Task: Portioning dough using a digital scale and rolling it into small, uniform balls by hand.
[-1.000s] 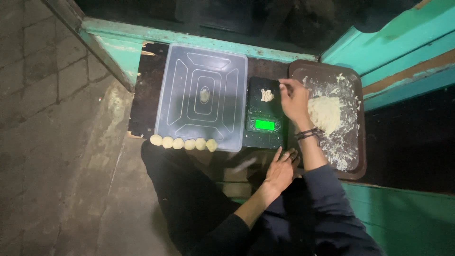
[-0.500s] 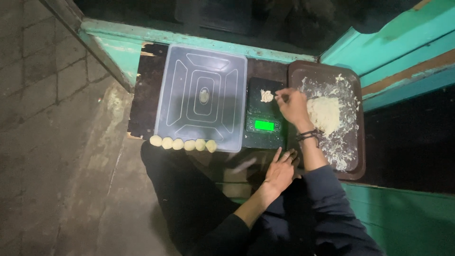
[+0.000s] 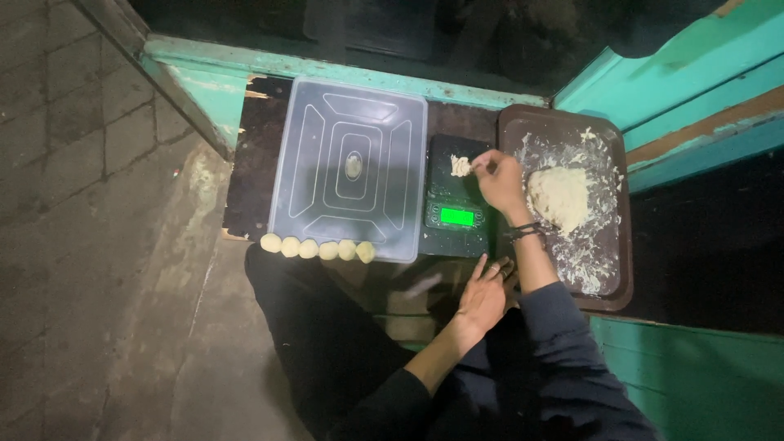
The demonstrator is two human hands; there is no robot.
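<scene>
My right hand [image 3: 498, 181] reaches over a small black digital scale [image 3: 457, 216] with a lit green display, its fingertips pinching a small piece of pale dough [image 3: 461, 167] that lies on the scale's platform. A bigger lump of dough [image 3: 559, 198] sits on the floury brown tray [image 3: 612, 278] just right of that hand. My left hand [image 3: 483, 296] rests flat, fingers apart, on the surface below the scale and holds nothing.
A clear plastic container lid [image 3: 349, 167] lies on the dark board left of the scale, with a row of several dough balls [image 3: 318, 248] along its near edge. Turquoise wooden walls [image 3: 678, 77] close in the right and back; paved ground lies to the left.
My right hand has shifted slightly left, from the tray's edge onto the scale, bringing the small dough piece onto the platform. The left hand has stayed still.
</scene>
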